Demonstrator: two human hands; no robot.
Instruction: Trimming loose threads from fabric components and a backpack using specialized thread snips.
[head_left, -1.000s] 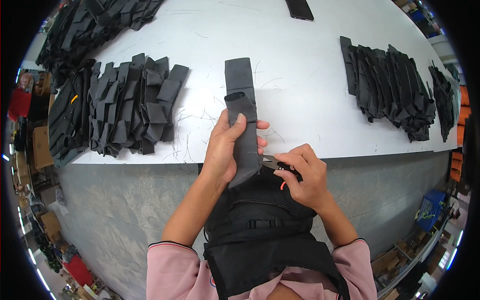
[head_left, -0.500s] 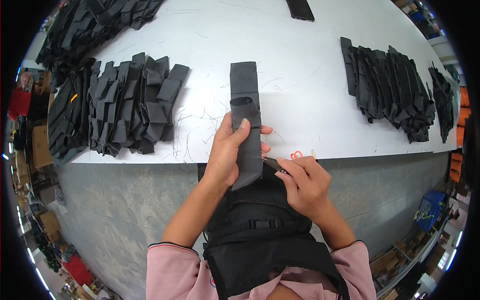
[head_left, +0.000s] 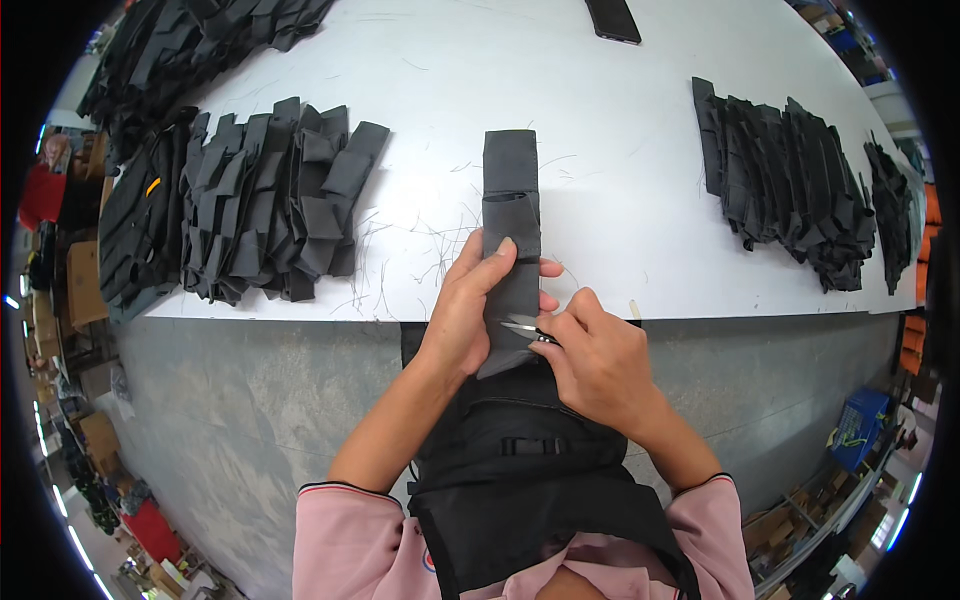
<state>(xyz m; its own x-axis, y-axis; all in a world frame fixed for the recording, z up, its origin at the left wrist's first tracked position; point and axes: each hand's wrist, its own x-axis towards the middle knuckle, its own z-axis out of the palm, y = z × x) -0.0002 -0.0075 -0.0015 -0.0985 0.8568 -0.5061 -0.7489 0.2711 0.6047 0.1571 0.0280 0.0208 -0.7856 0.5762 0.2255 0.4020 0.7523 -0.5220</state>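
My left hand [head_left: 466,312] grips a dark grey fabric strip [head_left: 511,160], thumb on its face and fingertips showing past its right edge. The strip runs lengthwise away from me, with a folded loop across its upper part and its lower end near the table's front edge. In my right hand [head_left: 602,350] is a pair of small scissors [head_left: 520,327]. Their pointed blades lie over the strip's lower part, slightly apart. The scissors' handles are mostly hidden by my fingers.
Piles of similar dark strips lie on the white table [head_left: 620,200]: a left pile [head_left: 270,200], a far-left heap [head_left: 200,60] and a right pile [head_left: 785,180]. A black phone [head_left: 613,20] rests at the back. Loose threads [head_left: 440,245] litter the table. I wear a black apron [head_left: 540,500].
The scissors have moved from the strip's right edge to over its lower face, and their blades show more. Orange loops seen beyond my right hand are now out of sight.
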